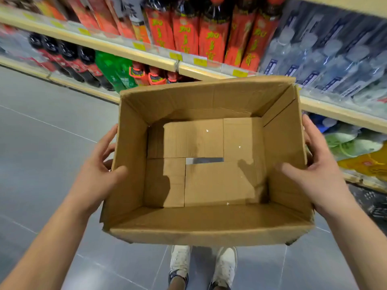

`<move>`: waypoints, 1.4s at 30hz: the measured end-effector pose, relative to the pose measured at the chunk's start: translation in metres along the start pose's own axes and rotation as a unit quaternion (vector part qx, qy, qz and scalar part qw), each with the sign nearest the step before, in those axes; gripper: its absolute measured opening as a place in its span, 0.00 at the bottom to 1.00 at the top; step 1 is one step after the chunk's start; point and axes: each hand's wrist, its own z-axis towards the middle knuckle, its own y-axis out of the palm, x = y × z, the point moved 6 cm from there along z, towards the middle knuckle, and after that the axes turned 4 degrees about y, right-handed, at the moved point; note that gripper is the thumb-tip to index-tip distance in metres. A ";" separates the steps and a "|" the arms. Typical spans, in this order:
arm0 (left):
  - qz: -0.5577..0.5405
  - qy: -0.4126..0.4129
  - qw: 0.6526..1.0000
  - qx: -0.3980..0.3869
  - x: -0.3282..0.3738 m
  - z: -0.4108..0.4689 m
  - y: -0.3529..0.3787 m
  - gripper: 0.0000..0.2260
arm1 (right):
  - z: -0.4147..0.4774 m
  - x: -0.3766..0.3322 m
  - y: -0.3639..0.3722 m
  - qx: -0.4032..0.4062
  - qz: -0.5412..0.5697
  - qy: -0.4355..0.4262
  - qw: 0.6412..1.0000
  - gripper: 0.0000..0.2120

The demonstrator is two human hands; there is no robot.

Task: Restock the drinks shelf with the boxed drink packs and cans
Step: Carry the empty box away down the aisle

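An open brown cardboard box hangs in front of me above the floor, its inside bare down to the taped bottom flaps. My left hand grips its left wall, thumb hooked over the rim and fingers outside. My right hand grips the right wall the same way, thumb inside. The drinks shelf runs behind the box, stocked with bottles. No boxed drink packs or cans show in the box.
Red-labelled dark bottles fill the upper shelf, water bottles stand to the right. Cola and green bottles sit lower left. Yellow and pale green packs lie lower right. Grey tiled floor and my shoes are below.
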 end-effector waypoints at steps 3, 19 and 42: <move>0.008 0.024 0.999 0.019 0.082 -0.045 -0.046 0.39 | -0.033 -0.090 -0.017 -0.001 0.016 -0.013 1.000 0.49; 0.033 0.068 0.970 0.232 0.233 -0.290 -0.236 0.38 | -0.178 -0.345 0.017 -0.173 0.044 -0.114 0.977 0.48; -0.071 -0.015 0.874 0.481 0.030 -0.573 -0.478 0.36 | -0.400 -0.446 0.376 -0.428 -0.103 -0.236 0.866 0.47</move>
